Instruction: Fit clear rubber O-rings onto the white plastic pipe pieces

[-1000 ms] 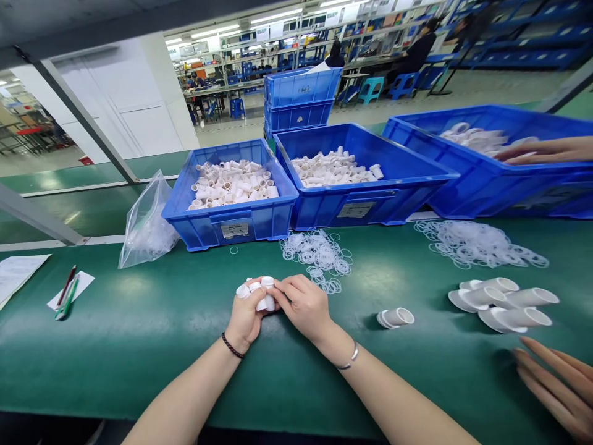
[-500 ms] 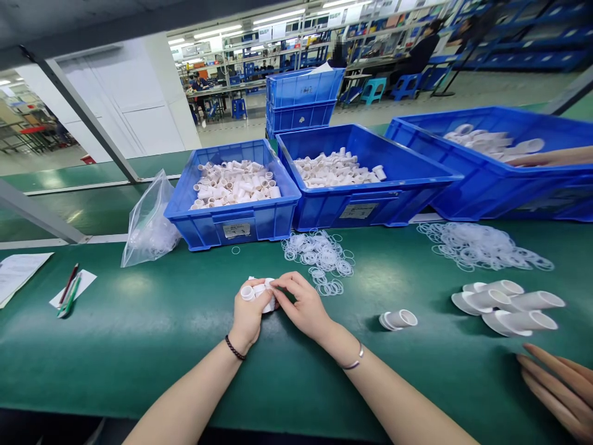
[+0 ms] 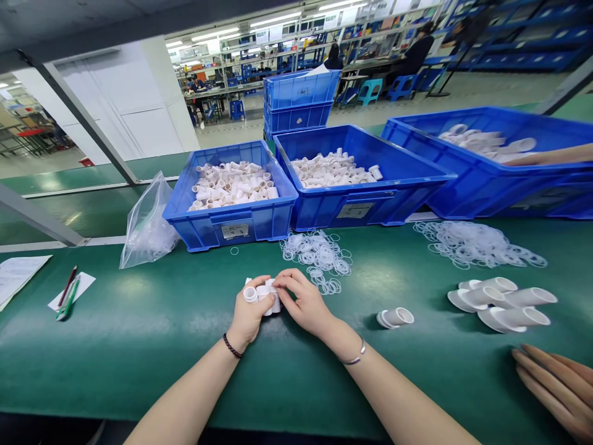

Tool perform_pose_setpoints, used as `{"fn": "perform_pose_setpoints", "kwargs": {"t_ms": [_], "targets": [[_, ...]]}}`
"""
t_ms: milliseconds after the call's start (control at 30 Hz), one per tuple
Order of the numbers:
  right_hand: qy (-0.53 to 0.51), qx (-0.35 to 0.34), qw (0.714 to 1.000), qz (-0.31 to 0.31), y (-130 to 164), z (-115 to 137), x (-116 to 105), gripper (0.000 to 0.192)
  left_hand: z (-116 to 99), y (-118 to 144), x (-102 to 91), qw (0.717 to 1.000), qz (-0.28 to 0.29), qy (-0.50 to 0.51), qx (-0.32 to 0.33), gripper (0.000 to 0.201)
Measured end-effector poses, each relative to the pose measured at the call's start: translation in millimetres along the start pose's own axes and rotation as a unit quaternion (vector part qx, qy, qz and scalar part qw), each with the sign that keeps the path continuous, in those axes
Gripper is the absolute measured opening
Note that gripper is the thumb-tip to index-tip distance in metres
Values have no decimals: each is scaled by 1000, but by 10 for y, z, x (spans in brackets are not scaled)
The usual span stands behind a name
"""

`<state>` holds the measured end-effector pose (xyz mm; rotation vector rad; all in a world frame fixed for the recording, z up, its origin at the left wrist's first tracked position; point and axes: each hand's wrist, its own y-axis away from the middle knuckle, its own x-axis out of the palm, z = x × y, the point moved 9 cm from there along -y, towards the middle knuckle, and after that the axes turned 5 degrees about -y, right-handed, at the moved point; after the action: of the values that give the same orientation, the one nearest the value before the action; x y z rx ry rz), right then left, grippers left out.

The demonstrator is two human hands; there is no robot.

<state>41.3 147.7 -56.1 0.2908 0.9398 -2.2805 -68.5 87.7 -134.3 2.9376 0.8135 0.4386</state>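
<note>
Several white plastic pipe fittings are bunched in my left hand, its thumb pressed across their front. My right hand meets them from the right, thumb and fingertips closed at the edge of the rightmost fitting. Whether a thin ring is between those fingertips is too small to tell. Just behind my right hand, a loose pile of clear sealing rings lies on the green table. One single ring rests apart, in front of the left bin.
Blue bins hold white fittings; a third bin stands right. A plastic bag and pens lie left. Larger white fittings, another ring pile and a co-worker's hand are right.
The fittings in my left hand have turned slightly, showing more of their front. My right fingertips stay at them. The whole view has shifted a little.
</note>
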Motion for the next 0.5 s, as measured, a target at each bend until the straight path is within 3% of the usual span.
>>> {"fn": "perform_pose_setpoints", "kwargs": {"t_ms": [133,233,367,500], "targets": [[-23,-17,1000,-3,-1,74,-45,14,-50,24,44,997,6,71,-17,41],[-28,-74,997,24,22,187,-23,21,-73,37,57,987,1,152,-51,45],[69,-172,981,51,92,296,82,18,-34,17,7,971,-20,227,-76,47],[178,-174,968,27,88,269,136,24,34,4,-36,964,-39,250,-83,41]]}}
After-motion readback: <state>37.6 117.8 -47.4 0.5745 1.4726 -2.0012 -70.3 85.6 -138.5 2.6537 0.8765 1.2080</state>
